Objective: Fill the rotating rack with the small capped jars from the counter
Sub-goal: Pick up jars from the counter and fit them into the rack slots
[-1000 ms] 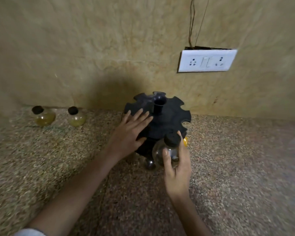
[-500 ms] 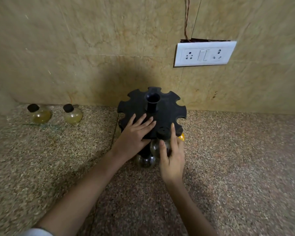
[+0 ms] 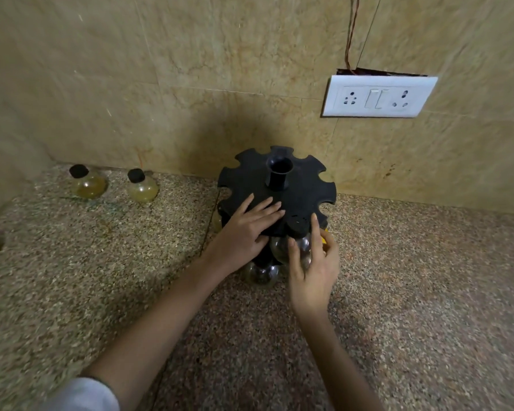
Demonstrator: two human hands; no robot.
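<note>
Left hand point(image 3: 247, 232) flat on rack point(image 3: 303, 188) – right hand point(image 3: 315, 268) gripping jar point(image 3: 282, 247) at slot

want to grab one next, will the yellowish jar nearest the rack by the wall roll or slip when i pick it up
The yellowish jar looks round-bellied, so if tipped it would likely roll. Its body looks smooth and glassy, perhaps slippery and breakable. The narrow black cap probably gives the surer pinch.

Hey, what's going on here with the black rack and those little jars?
A person is loading a black rotating rack on a speckled counter. The left hand rests flat on the rack's top disc, steadying it. The right hand holds a clear jar with a black cap at a front slot of the rack. Two capped jars of yellowish contents, one and another, stand by the wall to the left.
</note>
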